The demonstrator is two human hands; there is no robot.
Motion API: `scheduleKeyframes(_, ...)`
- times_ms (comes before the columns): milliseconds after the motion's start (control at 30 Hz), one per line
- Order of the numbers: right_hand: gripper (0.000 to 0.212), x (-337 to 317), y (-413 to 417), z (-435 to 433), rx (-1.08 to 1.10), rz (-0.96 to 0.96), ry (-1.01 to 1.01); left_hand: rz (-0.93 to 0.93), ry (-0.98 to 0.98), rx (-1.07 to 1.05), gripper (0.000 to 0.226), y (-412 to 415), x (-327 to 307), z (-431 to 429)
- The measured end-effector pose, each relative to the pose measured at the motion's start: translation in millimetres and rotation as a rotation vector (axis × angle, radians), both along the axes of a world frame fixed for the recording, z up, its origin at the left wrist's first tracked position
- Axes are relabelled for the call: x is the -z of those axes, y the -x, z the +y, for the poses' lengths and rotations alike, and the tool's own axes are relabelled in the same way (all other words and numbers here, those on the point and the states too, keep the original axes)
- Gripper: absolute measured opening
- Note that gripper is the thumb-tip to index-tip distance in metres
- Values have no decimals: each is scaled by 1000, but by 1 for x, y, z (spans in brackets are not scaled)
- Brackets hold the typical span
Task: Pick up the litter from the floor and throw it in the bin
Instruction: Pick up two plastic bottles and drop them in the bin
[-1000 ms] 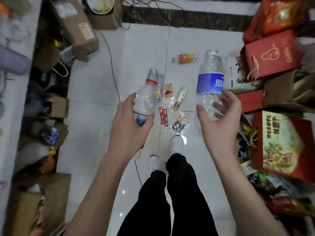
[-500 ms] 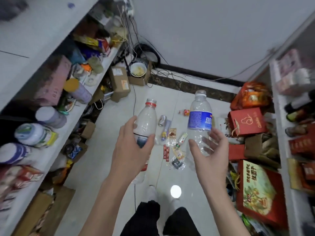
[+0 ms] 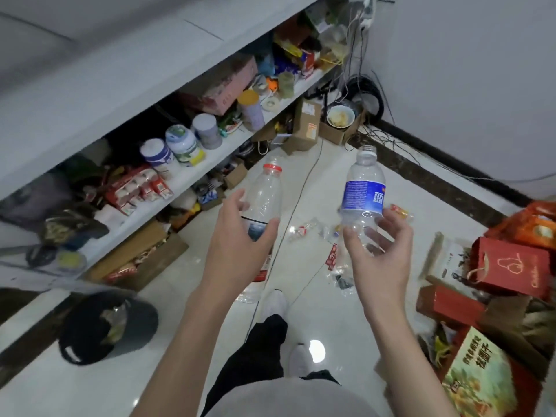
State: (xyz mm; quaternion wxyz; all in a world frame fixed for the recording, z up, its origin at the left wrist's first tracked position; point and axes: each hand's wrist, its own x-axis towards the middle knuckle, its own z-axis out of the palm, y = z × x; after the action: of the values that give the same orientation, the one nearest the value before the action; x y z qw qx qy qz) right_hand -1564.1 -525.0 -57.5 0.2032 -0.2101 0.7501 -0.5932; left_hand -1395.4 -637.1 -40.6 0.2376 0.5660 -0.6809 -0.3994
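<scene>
My left hand [image 3: 237, 254] grips a clear plastic bottle with a red neck ring [image 3: 266, 197] around its lower body, held upright above the floor. My right hand [image 3: 377, 260] holds a second clear bottle with a blue label [image 3: 364, 188], fingers curled round its lower half. A dark round bin [image 3: 105, 325] with some rubbish inside stands on the floor at the lower left, below and left of my left hand. Several small wrappers [image 3: 332, 257] and a crumpled clear packet [image 3: 301, 230] lie on the white tiles between and beyond my hands.
White shelves [image 3: 186, 173] crowded with tins and packs run along the left. Cardboard boxes [image 3: 307, 124] and a bowl sit in the far corner with cables. Red gift bags and boxes [image 3: 511, 266] pile up on the right. My legs and white shoes [image 3: 273, 305] stand mid-floor.
The view has risen and swung left, bringing the dark bin into sight at lower left. Both hands keep hold of their bottles and have shifted slightly left with them.
</scene>
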Motion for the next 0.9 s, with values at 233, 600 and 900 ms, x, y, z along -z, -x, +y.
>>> scheduleKeyframes(233,60,-15,-89,-3,-272,-3,23,-21,63,-297,70,-120,-18,54)
scheduleKeyframes(600,60,-12,-345,-23,-697,2,36,107,36,-746,65,-386,-16,125)
scheduleKeyframes(900,61,5,-537,-22,-876,17,-12,110,-53,-1001,60,-587,9,165)
